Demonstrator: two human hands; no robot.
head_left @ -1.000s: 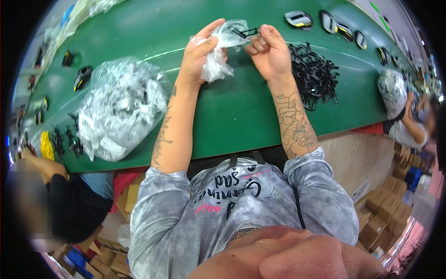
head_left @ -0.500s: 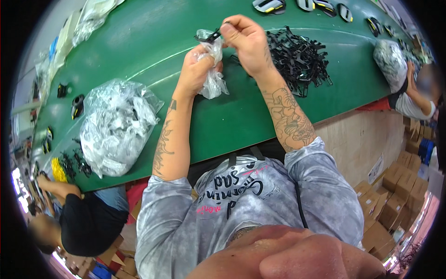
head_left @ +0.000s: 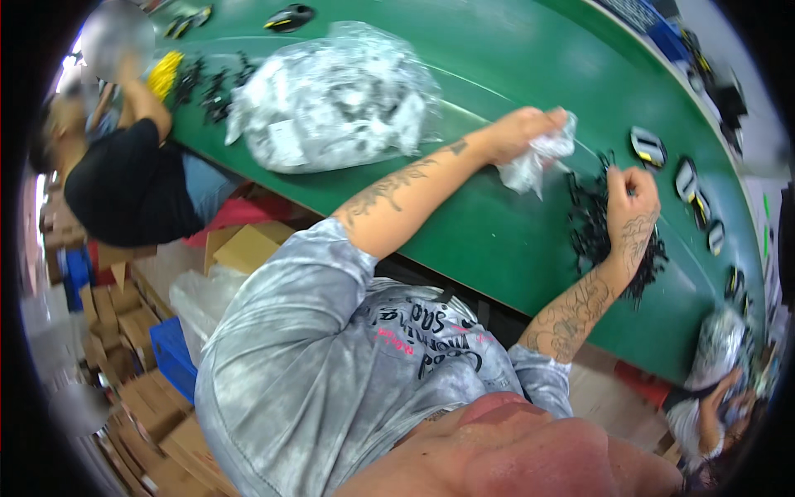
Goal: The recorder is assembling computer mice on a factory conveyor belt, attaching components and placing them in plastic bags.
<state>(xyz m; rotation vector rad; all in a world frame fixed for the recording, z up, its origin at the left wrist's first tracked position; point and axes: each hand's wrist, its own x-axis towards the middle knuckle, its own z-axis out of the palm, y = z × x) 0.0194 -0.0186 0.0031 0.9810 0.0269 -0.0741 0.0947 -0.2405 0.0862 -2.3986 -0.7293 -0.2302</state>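
Observation:
My left hand (head_left: 523, 135) is closed around a crumpled clear plastic bag (head_left: 540, 163), which hangs below the fingers above the green table. To its right, my right hand (head_left: 634, 203) is at a heap of small black plastic strips (head_left: 586, 225), fingers curled and the thumb against the forefinger. A dark strip end shows beside these fingertips; I cannot tell whether it is gripped or lies on the heap. The two hands are apart.
A large clear sack of plastic bags (head_left: 335, 103) sits on the green table (head_left: 476, 244) to the left. Grey-black shells with yellow trim (head_left: 648, 147) lie beyond the heap. Co-workers sit at left (head_left: 124, 174) and lower right (head_left: 704, 422). Cartons (head_left: 153, 406) and a blue crate (head_left: 174, 358) stand at lower left.
My right hand has left the bag, where it held a small black piece, and moved to the black heap. My left hand keeps the bag. The whole view has turned.

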